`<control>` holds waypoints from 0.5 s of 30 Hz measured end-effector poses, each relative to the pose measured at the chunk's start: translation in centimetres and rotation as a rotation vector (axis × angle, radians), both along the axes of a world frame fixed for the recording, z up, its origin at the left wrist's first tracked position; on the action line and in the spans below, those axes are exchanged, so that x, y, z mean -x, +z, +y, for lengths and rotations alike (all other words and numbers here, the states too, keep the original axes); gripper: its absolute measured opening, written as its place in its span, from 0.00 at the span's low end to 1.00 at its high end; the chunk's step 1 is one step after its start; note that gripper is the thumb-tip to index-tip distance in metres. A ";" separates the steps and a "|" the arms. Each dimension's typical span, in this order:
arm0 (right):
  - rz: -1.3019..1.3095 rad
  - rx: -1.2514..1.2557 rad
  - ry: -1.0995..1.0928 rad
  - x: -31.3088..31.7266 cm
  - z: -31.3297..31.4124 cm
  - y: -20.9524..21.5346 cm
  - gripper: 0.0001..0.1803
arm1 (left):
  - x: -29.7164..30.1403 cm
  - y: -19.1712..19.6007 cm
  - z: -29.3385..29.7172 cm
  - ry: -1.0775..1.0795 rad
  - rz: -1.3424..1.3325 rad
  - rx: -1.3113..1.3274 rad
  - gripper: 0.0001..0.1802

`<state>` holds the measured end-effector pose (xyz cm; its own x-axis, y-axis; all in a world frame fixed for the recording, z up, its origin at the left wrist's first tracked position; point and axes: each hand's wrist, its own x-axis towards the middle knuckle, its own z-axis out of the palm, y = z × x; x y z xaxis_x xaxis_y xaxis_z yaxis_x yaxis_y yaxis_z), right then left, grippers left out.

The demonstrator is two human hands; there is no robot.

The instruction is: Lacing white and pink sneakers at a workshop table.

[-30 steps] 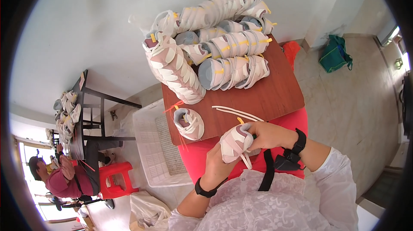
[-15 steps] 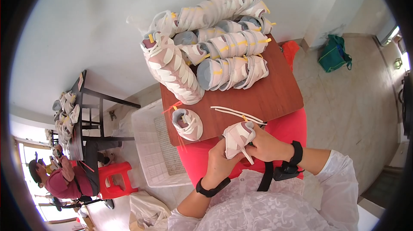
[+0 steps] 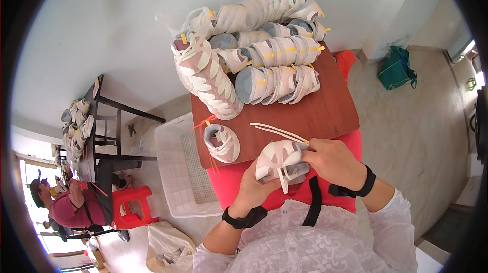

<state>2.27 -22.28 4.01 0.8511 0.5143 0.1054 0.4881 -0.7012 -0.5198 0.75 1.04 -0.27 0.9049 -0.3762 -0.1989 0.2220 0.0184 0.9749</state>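
Both of my hands hold one pale pink and white shoe upper just off the near edge of the brown table. My left hand is wrapped around its lower left side, with a short white lace end hanging near the fingers. At the opposite side, my right hand has its fingers closed on the upper's edge beside a yellow tab. Two white lace strands lie on the table just behind it. A single upper stands at the near left corner, beside red string.
Nested rows of shoe uppers cover the table's far part. Left of the table sits a white plastic crate. Further left, a person sits by a dark table on a red stool. A green bag lies at right.
The upper in my hands has turned, showing more of its opening and inside. My right hand has shifted right and up to the upper's edge, and my left hand slightly left.
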 end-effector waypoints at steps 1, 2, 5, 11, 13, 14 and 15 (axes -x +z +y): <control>-0.001 0.003 0.003 0.1 -0.1 0.0 0.08 | 0.0 0.1 0.0 0.003 -0.001 0.003 0.30; -0.066 -0.012 -0.041 0.1 0.0 -0.2 0.08 | -0.1 0.1 0.1 0.036 0.024 0.020 0.29; -0.143 -0.115 -0.112 0.9 0.2 -0.8 0.09 | -0.1 0.1 0.1 0.098 0.015 -0.020 0.28; -0.046 -0.440 -0.036 1.3 0.8 -2.9 0.15 | -0.1 1.4 -0.4 -0.026 0.016 -0.099 0.30; 0.033 -0.457 0.039 1.6 1.1 -3.5 0.15 | -0.2 1.5 -0.3 -0.118 -0.008 -0.121 0.29; 0.034 -0.458 0.044 1.5 1.3 -3.4 0.15 | -0.1 1.5 -0.3 -0.113 -0.007 -0.122 0.29; 0.149 -0.471 0.019 1.4 1.4 -3.2 0.13 | -0.1 1.6 -0.4 -0.091 -0.010 -0.092 0.28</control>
<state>0.90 -20.89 0.80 0.8654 0.4559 0.2081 0.3948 -0.3644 -0.8434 0.87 0.64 1.36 0.8701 -0.4374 -0.2273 0.2087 -0.0909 0.9738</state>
